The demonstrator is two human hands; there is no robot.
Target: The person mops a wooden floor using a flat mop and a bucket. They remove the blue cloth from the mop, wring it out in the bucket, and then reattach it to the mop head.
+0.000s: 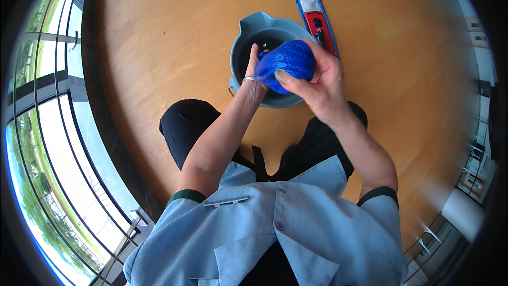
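Note:
A bunched blue cloth (pixel 291 61) is held over a grey-blue plastic bucket (pixel 260 22). My right hand (pixel 323 77) grips the cloth from the right, its thumb pressed on the near side. On the left, my left hand (pixel 254 65) has its thumb raised beside the cloth; its other fingers are hidden behind the bundle, which it appears to grip from below. A bracelet circles that wrist. The bucket's inside is dark, with a small bright glint, and the cloth hides part of it.
A flat mop head (pixel 317 26) with a red plate and blue pad lies on the wooden floor (pixel 190 47), right of the bucket. My knees (pixel 188 121) flank the bucket's near side. Tall barred windows (pixel 43 127) line the left, above a dark stone edge (pixel 107 103).

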